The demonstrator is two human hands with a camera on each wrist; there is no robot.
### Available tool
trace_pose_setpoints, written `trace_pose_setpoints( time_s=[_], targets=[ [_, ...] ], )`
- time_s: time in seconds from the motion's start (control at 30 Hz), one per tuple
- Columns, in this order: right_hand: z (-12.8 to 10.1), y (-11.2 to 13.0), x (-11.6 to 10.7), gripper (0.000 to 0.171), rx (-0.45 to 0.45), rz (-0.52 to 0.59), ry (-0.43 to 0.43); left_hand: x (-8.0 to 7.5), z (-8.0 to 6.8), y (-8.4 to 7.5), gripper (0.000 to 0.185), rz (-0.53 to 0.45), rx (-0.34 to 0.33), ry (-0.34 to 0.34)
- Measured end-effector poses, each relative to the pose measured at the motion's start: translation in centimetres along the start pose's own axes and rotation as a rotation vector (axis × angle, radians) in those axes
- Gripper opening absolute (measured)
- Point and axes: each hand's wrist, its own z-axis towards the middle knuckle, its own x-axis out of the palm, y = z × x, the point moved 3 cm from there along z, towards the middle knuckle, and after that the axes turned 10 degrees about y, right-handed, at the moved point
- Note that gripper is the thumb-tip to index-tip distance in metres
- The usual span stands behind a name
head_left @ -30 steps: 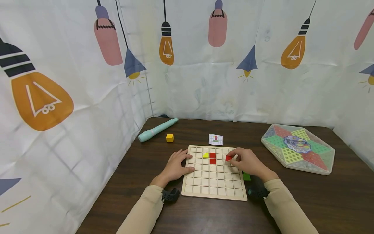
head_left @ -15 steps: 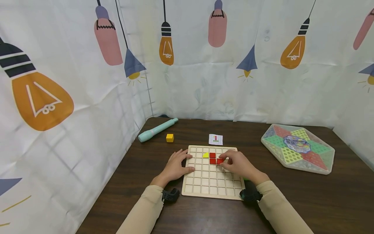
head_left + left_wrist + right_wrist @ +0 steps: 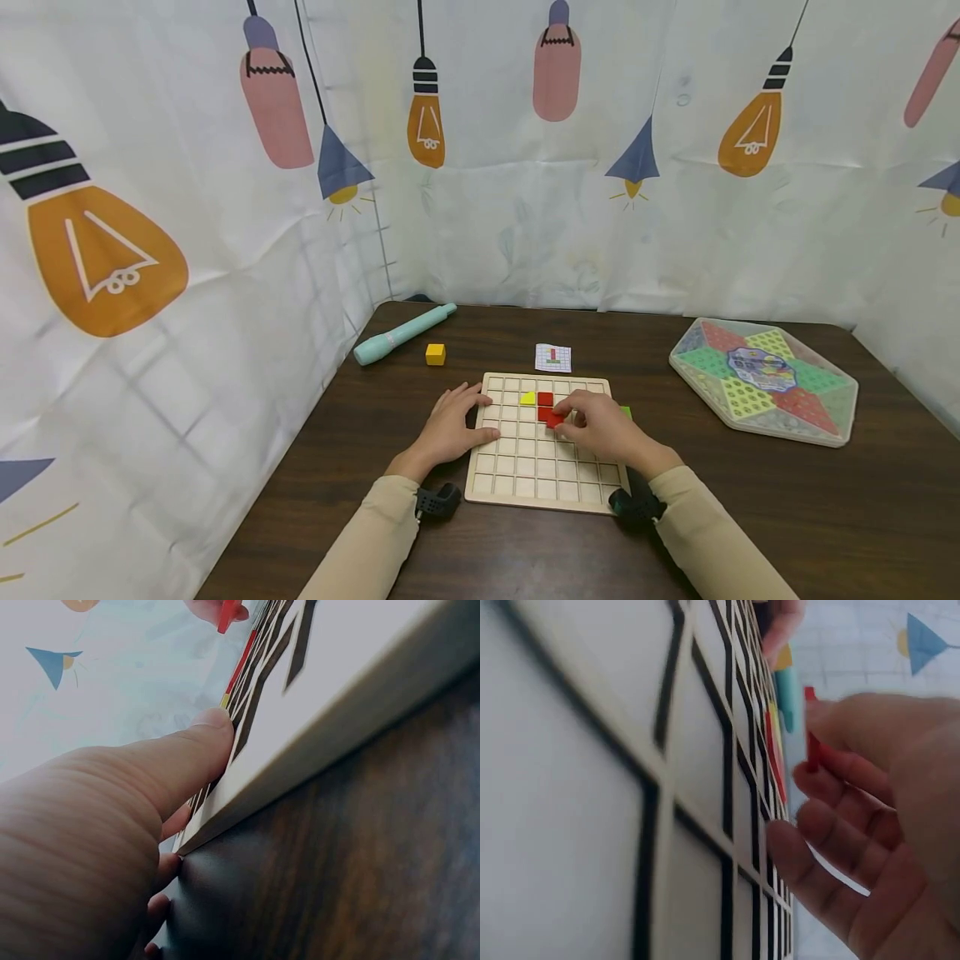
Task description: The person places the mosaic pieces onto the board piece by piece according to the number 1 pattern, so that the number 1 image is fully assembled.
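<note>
A wooden grid board (image 3: 543,504) lies on the table between the hands. My left hand (image 3: 446,427) rests at its left edge; in the left wrist view the thumb (image 3: 191,750) touches the rim. Between thumb and fingers my right hand (image 3: 606,427) pinches a red square tile (image 3: 554,419), held just above the grid in the right wrist view (image 3: 814,731). Set in the upper part of the board are a yellow tile (image 3: 528,398) and two red tiles, one upper (image 3: 545,399) and one lower (image 3: 543,413), the lower partly covered by the held tile.
Green pieces (image 3: 626,412) peek out past the board's right side, mostly hidden by my right hand. Behind the board lies a small pattern card (image 3: 552,357). A yellow cube (image 3: 435,355) and a mint-coloured tube (image 3: 405,333) are at back left, a hexagonal game box (image 3: 765,383) at right.
My right hand has carried the red tile leftward across the board, then slightly toward me, to the lower red tile. The left hand stays in place.
</note>
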Motion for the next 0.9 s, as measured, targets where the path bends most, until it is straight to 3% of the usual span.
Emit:
trace_pose_setpoints(
  time_s=[0.4, 0.9],
  targets=[
    [0.2, 1.4, 0.6, 0.016, -0.011, -0.022, 0.036, 0.0, 0.0, -0.1, 0.054, -0.001, 0.001, -0.006],
    [0.4, 1.5, 1.5, 0.016, 0.022, -0.094, 0.001, 0.0, 0.0, 0.0, 0.055, 0.000, -0.002, -0.006]
  ],
)
